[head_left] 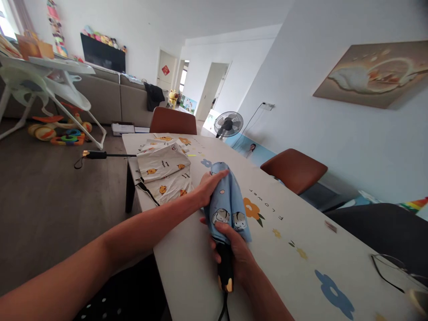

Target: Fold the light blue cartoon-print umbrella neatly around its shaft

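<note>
A blue folding umbrella [224, 200] with cartoon animal prints is in both my hands above the table, its canopy gathered and its black handle pointing toward me. My left hand [209, 189] wraps round the upper part of the folded cloth. Lower down, my right hand [236, 245] grips the umbrella where the cloth meets the handle. A black strap hangs from the handle's gold-coloured end. Left of my hands, a cream umbrella [163, 167] with orange cartoon prints lies loosely folded, its shaft and black handle sticking out past the table edge.
The white table [187, 276] has printed flowers. Eyeglasses [388, 272] and a small brownish object [330, 226] lie at its right. Brown chairs [173, 121] stand at the far end and right side, with a fan [228, 124] behind. A high chair [60, 71] stands at left.
</note>
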`<state>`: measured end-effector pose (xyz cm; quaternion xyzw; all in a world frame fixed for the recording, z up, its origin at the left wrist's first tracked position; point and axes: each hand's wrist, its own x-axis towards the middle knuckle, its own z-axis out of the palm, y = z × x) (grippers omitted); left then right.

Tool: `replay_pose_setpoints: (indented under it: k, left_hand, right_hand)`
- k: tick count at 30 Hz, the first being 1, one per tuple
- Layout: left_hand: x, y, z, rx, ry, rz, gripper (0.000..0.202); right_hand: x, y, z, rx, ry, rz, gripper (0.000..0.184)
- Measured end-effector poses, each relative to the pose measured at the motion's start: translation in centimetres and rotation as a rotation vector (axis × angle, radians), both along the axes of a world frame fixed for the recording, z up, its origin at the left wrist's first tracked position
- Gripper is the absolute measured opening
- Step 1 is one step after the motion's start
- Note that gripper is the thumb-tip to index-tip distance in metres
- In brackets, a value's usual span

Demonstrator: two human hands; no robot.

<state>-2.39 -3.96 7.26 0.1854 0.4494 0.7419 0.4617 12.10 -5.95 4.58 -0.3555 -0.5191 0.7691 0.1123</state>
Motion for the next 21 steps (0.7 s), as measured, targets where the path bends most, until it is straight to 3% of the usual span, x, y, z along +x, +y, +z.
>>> replay_pose_setpoints:
  k: [4, 9, 13, 16, 21]
  left_hand:
    - [2.7, -0.7, -0.2, 0.067, -0.095, -0.226, 0.051]
    - [4.1, -1.2, -0.6, -0.015, 0.228, -0.128, 0.043]
    - [3.5, -1.1, -1.1, -0.06, 0.436, -0.159, 0.026]
    - [3.7, -1.0, -1.8, -0.089, 0.582, -0.132, 0.035]
    - [3.8, -0.7, -2.3, -0.041, 0.785, -0.091, 0.016]
  right_hand:
    - [0.3, 0.9, 0.8, 0.044, 0.062, -0.166, 0.025]
    - [0.9, 1.8, 1.4, 0.048, 0.137, -0.255, 0.024]
    - [1.2, 2.2, 1.8, 0.062, 0.229, -0.287, 0.025]
    - [1.3, 2.7, 2.1, 0.066, 0.3, -0.319, 0.023]
    - [1.4, 3.3, 2.2, 0.048, 0.326, -0.352, 0.02]
